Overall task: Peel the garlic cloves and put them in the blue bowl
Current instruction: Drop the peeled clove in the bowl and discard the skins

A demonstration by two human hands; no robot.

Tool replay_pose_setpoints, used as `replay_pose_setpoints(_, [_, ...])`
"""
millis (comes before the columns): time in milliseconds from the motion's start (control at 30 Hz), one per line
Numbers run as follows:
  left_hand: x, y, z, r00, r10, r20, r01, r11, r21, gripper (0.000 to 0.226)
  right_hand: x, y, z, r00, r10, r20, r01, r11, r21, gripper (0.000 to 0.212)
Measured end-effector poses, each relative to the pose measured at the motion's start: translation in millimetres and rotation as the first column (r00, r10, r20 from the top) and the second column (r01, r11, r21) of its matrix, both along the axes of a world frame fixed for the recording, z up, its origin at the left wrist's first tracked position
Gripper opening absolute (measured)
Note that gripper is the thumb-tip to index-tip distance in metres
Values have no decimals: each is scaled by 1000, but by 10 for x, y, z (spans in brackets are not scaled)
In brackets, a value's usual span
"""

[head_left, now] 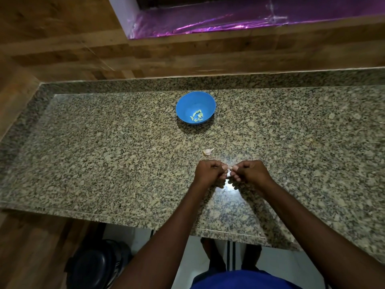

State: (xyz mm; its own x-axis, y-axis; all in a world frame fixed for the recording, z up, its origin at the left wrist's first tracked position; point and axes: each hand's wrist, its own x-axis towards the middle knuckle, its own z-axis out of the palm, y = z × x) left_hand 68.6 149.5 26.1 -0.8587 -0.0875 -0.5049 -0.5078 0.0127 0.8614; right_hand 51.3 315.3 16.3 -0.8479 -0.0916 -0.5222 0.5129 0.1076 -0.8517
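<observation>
Both grips are pinched on one small pale garlic clove [230, 168] low of centre: your left hand [209, 173] and right hand [249, 172] hold it between fingertips, so you look mid-peel. Strip the skin, then carry the clove up to the round blue plastic bowl [195, 109], which holds several peeled yellowish cloves [197, 117]; an unpeeled papery clove [208, 151] waits on the speckled granite worktop [104, 153] between.

- Garlic clove [230, 168] sits pinched between left hand [210, 173] and right hand [249, 173].
- Unpeeled clove [208, 151] lies just beyond the hands.
- Bowl [183, 109], farther beyond, holds peeled cloves [197, 117].
</observation>
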Motion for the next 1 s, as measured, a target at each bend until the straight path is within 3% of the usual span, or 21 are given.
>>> replay_pose_setpoints(200, [0, 48, -15, 976, 143, 165, -165, 978, 129, 10, -25, -57, -71, 993, -18, -120, 41, 980, 192, 17])
replay_pose_setpoints(333, [-19, 12, -57, 960, 193, 201, -222, 966, 135, 8, -11, -57, -30, 990, -29, -136, 55, 980, 190, 14])
replay_pose_setpoints(700, [2, -50, -121, 992, 101, 72, -93, 991, -99, 11, -24, -47, 28, 998, -49, 35, 48, 999, 25, 7])
replay_pose_setpoints(1000, [23, -33, -56, 990, -83, -110, 71, 992, -108, 12, -13, -26, 9, 999, -43, 34, 43, 999, -8, 11])
